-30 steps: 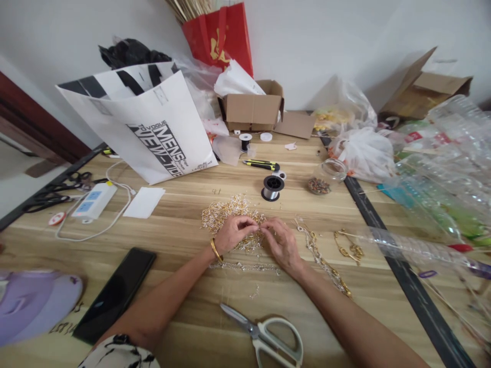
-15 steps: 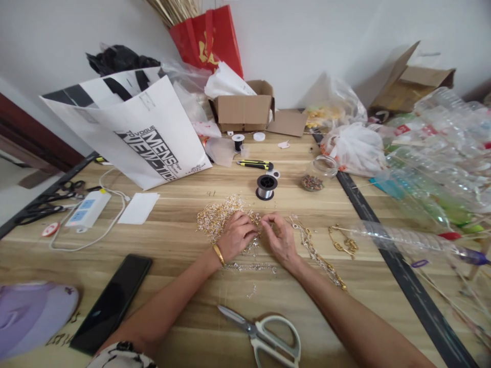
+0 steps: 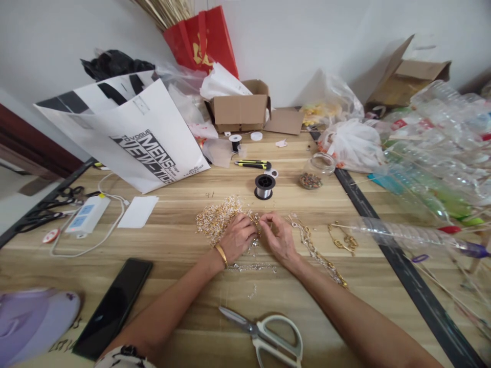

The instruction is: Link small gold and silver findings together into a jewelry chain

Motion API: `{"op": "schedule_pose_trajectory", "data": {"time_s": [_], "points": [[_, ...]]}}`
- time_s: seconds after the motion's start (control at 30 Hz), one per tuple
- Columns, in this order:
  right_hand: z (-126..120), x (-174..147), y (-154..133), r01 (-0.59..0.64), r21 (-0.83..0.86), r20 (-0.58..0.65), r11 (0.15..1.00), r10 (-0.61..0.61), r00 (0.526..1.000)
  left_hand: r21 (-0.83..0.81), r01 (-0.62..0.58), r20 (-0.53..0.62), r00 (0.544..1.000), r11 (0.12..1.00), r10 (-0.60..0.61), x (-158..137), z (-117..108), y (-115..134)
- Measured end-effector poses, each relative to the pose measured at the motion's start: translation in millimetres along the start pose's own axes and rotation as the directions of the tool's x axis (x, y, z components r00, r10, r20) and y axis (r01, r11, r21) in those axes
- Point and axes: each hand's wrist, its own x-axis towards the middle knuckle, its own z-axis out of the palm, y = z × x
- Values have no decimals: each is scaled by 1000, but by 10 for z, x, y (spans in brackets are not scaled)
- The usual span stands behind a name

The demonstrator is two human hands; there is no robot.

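Note:
My left hand (image 3: 240,237) rests at the right edge of a pile of small gold and clear beads (image 3: 215,217), fingers curled and pressed together. Close beside it, my right hand (image 3: 280,237) pinches thumb against forefinger. Whatever sits between the fingertips of either hand is too small to make out. A silver-coloured beaded chain (image 3: 253,267) lies just below the hands. To the right of my right hand run strands of gold and clear beads (image 3: 316,254), with a gold chain (image 3: 343,240) beyond. A spool of clear line (image 3: 264,187) stands above the hands.
Scissors (image 3: 264,332) lie near the front edge, with a black phone (image 3: 115,306) to the left. Behind are a utility knife (image 3: 253,164), a jar of beads (image 3: 314,174) and a cardboard box (image 3: 241,111). A white bag (image 3: 130,133) stands left; plastic bottles (image 3: 433,158) crowd the right.
The view has shifted slightly. Both hands stay close together beside the bead pile, with hardly any change in their fingers.

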Motion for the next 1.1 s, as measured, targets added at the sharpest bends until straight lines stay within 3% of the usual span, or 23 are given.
{"op": "schedule_pose_trajectory", "data": {"time_s": [0.37, 0.7, 0.8, 0.9, 1.1], "points": [[-5, -2, -4, -9, 19, 14, 1000, 9, 1000, -57, 16, -6, 1000, 998, -17, 6, -24, 15], [-6, 5, -2, -1, 29, 30, 1000, 1, 1000, -280, 65, -145, 983, 958, -109, 45, -107, 10], [-13, 6, -12, 11, 32, 41, 999, -12, 999, -416, 156, -140, 962, 896, -233, 39, -142, -11], [-21, 8, -33, 37, 31, 53, 999, -39, 998, -563, 277, -60, 926, 779, -373, 25, -176, -39], [-19, 0, -45, 92, 28, 84, 995, -95, 992, -777, 360, 82, 870, 515, -485, 19, -211, -75]]}}
